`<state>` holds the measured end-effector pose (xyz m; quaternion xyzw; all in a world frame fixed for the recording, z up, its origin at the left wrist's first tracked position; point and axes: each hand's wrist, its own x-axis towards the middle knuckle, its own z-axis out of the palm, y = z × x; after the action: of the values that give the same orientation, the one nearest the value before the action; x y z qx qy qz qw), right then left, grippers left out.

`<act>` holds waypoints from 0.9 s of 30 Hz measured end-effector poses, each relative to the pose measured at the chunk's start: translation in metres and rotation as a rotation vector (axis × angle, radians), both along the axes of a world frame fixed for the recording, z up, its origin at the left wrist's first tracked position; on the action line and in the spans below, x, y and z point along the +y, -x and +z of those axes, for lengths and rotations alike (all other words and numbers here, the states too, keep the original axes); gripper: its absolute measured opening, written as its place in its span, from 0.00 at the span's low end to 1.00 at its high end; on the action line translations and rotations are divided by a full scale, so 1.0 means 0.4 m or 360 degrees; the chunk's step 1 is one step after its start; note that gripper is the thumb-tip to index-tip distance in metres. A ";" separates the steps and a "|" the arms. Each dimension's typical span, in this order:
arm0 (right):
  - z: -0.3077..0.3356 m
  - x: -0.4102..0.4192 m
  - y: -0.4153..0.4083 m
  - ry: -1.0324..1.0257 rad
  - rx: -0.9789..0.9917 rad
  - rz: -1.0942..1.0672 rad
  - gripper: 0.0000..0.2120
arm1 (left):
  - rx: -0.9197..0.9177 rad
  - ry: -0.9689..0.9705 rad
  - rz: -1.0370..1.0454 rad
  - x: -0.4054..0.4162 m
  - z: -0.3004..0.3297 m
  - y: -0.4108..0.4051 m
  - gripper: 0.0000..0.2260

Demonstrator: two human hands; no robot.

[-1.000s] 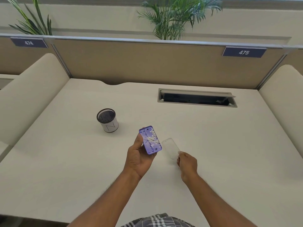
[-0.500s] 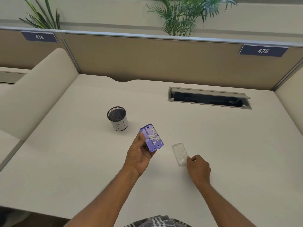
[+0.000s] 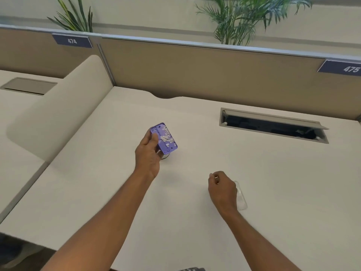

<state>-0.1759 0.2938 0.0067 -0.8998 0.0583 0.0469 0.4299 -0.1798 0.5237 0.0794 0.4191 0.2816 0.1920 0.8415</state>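
Note:
My left hand (image 3: 148,153) grips a small purple box (image 3: 165,138) by its side and holds it tilted above the desk (image 3: 273,182). White bits lie on the box's upper face. Under the box only a sliver of the white mesh cup (image 3: 165,157) shows; my hand and the box hide the rest. A clear plastic lid (image 3: 241,198) lies flat on the desk, just right of my right hand (image 3: 221,189). That hand rests with loosely curled fingers and holds nothing; the fingers point away from the lid.
An open cable hatch (image 3: 273,127) is sunk into the desk at the back right. A tan partition (image 3: 195,71) with number plates 474 and 475 closes the far edge. A rounded cream divider (image 3: 58,118) stands on the left, with a neighbouring desk beyond it.
My left hand carried the purple box over the cup, which it now covers. My right hand set the clear lid down on the desk and let go of it. The camera turned left.

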 end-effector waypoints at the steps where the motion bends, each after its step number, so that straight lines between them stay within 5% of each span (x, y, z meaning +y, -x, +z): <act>1: 0.002 0.016 -0.005 -0.0005 0.0009 0.0027 0.06 | -0.0010 -0.0021 0.0027 0.020 0.006 -0.011 0.16; 17: 0.037 0.201 -0.091 -0.0010 -0.0068 0.0309 0.09 | 0.0105 -0.0322 0.0224 0.176 -0.055 -0.108 0.10; 27: 0.046 0.244 -0.118 -0.0059 -0.0073 0.0421 0.09 | 0.0168 -0.0592 0.0156 0.193 -0.078 -0.122 0.15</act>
<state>-0.1285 0.3913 0.0251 -0.8923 -0.0716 0.0836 0.4378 -0.1312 0.6009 0.0481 0.5626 0.3051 0.2593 0.7233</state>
